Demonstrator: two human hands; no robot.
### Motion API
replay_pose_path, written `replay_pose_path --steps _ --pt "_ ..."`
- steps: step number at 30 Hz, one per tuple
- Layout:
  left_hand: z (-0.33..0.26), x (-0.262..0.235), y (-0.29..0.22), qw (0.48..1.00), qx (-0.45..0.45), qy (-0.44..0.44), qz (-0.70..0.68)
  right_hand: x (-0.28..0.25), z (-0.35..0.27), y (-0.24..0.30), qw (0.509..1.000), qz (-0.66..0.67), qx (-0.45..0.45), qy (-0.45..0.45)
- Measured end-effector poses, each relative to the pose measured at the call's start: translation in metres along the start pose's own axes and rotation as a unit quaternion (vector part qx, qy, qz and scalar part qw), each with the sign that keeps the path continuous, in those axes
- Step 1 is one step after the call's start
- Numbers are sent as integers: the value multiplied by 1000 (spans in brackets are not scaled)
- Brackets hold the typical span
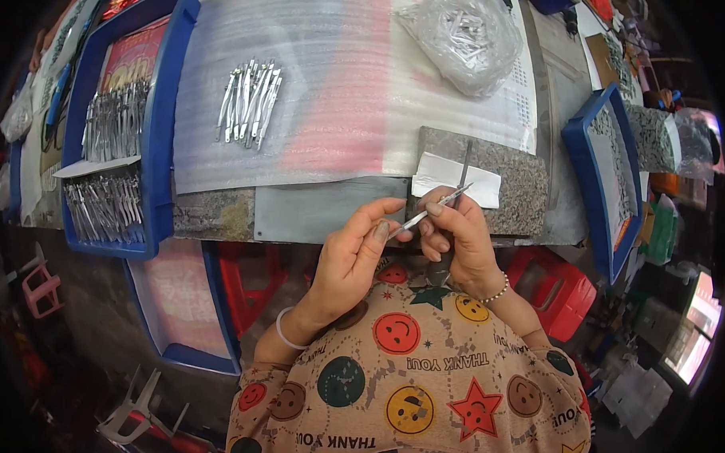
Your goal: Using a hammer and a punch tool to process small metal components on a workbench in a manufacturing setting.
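Note:
Slim silvery tweezers [414, 221] slant between my hands, just off the table's near edge. My left hand [353, 254] is closed, pinching their lower left end between thumb and fingers. With my right hand [463, 238] I grip their other part, the tip pointing up and right. The same hand also holds a thin dark file-like tool [467, 162], its blade upright and its dark handle [438, 271] showing below my fingers. Behind the tip, a folded white paper [480, 187] lies on a grey stone block [524, 180].
A pile of similar tweezers [249, 103] lies on foam sheeting [320, 81]. More fill a blue tray [166, 100] at left. At the back is a clear bag [465, 42] of metal pieces; another blue tray [577, 146] stands right. Red stools [564, 293] sit below the table.

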State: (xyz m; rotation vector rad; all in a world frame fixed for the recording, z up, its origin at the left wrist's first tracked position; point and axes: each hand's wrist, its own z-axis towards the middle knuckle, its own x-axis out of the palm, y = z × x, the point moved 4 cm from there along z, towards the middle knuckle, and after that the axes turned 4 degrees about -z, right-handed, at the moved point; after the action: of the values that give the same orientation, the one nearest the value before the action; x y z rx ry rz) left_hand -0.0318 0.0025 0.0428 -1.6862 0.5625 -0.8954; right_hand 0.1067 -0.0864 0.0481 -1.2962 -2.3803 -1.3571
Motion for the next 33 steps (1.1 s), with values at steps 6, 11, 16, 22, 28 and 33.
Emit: replay_pose_path --steps 6,11,16,22,28,33 --pt "-4 -9 -14 992 27 -31 119 11 8 -3 1000 -24 -1 5" --pt "0 -25 -27 972 85 -77 203 25 5 6 994 -102 -41 24" --pt "22 -94 -49 891 138 -284 327 7 -3 14 968 -225 -106 13" --pt "59 -160 -56 706 176 -358 585 -19 -21 23 939 -303 -163 -29" --pt "65 -144 -52 640 221 -285 679 -51 -29 44 854 -422 -285 -108" --pt "53 -74 -53 887 179 -159 395 -69 -29 52 796 -517 -280 -146"
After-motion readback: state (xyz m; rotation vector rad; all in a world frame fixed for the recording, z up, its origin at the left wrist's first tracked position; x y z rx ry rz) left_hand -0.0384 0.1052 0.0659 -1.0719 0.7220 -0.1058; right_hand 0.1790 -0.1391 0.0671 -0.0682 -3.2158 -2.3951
